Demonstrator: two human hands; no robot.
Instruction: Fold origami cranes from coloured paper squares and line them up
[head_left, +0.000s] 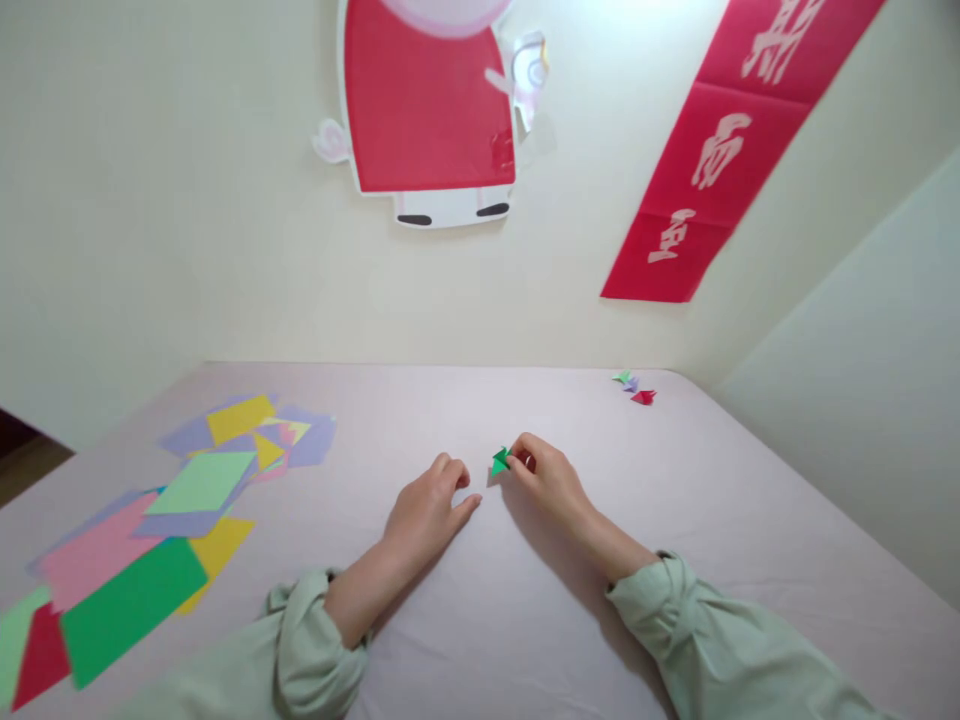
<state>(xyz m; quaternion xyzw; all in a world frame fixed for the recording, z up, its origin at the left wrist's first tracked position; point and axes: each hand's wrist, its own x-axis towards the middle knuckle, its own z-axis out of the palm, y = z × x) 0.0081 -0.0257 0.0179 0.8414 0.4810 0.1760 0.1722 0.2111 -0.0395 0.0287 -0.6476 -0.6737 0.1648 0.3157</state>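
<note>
A small folded green paper figure (500, 461) is pinched between the thumb and fingers of my right hand (546, 478), just above the table's middle. To its left, my left hand (431, 505) rests low over the table with thumb and fingers apart and nothing between them. A narrow gap lies between the left fingertips and the green figure. Pointed folds show on the figure, but its exact shape is too small to make out.
Coloured paper sheets (135, 605) lie spread over the left of the pale table (480, 650). Several small folded figures, among them a red one (644, 397), sit at the far right corner. Behind the table rises a wall (262, 280) with a red banner (675, 220).
</note>
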